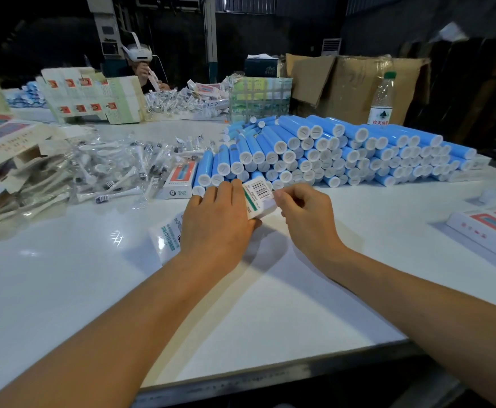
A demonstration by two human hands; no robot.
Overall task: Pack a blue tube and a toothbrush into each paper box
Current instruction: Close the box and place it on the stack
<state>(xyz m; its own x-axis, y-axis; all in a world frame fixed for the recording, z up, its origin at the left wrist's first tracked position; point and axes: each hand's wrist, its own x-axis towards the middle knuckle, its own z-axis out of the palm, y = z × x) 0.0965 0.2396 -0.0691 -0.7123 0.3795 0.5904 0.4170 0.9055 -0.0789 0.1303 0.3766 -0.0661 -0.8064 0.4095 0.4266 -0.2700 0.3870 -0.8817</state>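
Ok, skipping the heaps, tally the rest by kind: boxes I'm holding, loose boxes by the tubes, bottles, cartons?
Held box, in left hand and right hand: 1
Loose box by the tubes: 1
Bottle: 1
Carton: 1
Total: 4

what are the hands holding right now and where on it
Both hold one paper box. The left hand grips its middle, covering most of it; the right hand's fingers pinch the flap at its far, barcoded end.

Packing workshop: white worktable (pixel 270 304) heaped with blue tubes (pixel 343 151), bagged toothbrushes (pixel 117 169), flat cartons (pixel 90 95), cardboard boxes (pixel 355 83).
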